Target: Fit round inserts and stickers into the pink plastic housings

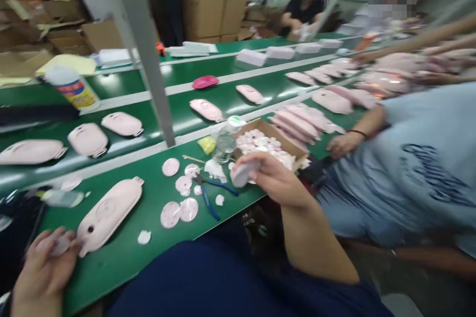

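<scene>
My left hand (46,270), at the lower left, has its fingers curled on a translucent pale piece (59,246), blurred in outline. Beside it a pale pink oblong plastic shell (115,205) with a round recess and a dark hole lies on the green bench. My right hand (277,181) pinches a pale round disc (243,173) in front of a cardboard box (301,154) of small whitish pieces. Between the hands lie blue-handled pliers (210,200), several pink patterned discs (170,214) and a scalloped white piece (144,237).
A glass jar (225,146) and yellow packet (207,144) stand near the box. Pink shells (206,109) lie on the conveyor beyond. A metal post (148,59) rises before me. At right sits a co-worker in a light blue shirt (427,148), near stacked shells (295,124).
</scene>
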A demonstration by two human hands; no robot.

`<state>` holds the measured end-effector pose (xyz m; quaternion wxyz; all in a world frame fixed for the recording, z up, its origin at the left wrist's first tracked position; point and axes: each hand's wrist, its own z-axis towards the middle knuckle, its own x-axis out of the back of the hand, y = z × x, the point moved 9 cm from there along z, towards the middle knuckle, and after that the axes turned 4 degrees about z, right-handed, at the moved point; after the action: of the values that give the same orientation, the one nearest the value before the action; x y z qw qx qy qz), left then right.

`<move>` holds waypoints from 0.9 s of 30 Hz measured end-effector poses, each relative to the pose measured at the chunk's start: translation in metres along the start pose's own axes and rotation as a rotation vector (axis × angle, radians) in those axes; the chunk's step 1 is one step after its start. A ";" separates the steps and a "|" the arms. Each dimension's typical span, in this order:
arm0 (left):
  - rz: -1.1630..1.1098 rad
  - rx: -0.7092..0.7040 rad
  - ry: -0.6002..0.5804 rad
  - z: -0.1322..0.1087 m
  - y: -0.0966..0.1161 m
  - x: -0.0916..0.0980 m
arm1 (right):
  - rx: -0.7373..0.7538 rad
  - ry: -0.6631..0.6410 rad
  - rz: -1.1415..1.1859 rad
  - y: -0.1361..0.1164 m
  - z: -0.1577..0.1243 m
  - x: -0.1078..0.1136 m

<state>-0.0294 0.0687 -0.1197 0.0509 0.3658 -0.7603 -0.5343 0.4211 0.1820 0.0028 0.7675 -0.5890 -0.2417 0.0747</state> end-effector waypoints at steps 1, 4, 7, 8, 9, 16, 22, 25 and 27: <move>-0.078 -0.107 0.116 -0.001 0.005 0.018 | 0.092 -0.104 0.027 -0.013 -0.002 -0.035; -0.136 -0.135 0.205 -0.001 -0.004 0.043 | 0.299 -0.387 -0.056 -0.032 -0.008 -0.138; -0.184 -0.142 0.237 0.002 -0.011 0.059 | 0.524 -0.492 -0.252 -0.031 -0.012 -0.219; -0.196 -0.140 0.234 0.001 -0.014 0.061 | 0.581 -0.518 -0.353 -0.027 -0.014 -0.241; -0.207 -0.139 0.226 0.001 -0.016 0.063 | 0.616 -0.548 -0.467 -0.020 -0.015 -0.260; -0.257 -0.122 0.114 -0.003 -0.023 0.062 | 0.727 -0.456 -0.680 -0.014 -0.017 -0.287; -0.267 -0.102 0.030 0.001 -0.021 0.057 | 0.556 -0.477 -0.716 0.011 -0.001 -0.284; -0.272 -0.095 0.009 0.002 -0.021 0.056 | 0.408 -0.363 -0.687 0.018 0.035 -0.260; -0.275 -0.090 0.004 0.003 -0.022 0.056 | 0.269 -0.327 -0.706 0.029 0.062 -0.246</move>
<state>-0.0603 0.0329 -0.1575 -0.0049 0.4649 -0.6782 -0.5691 0.1824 0.1463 -0.0823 0.7675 -0.3447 -0.5360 -0.0698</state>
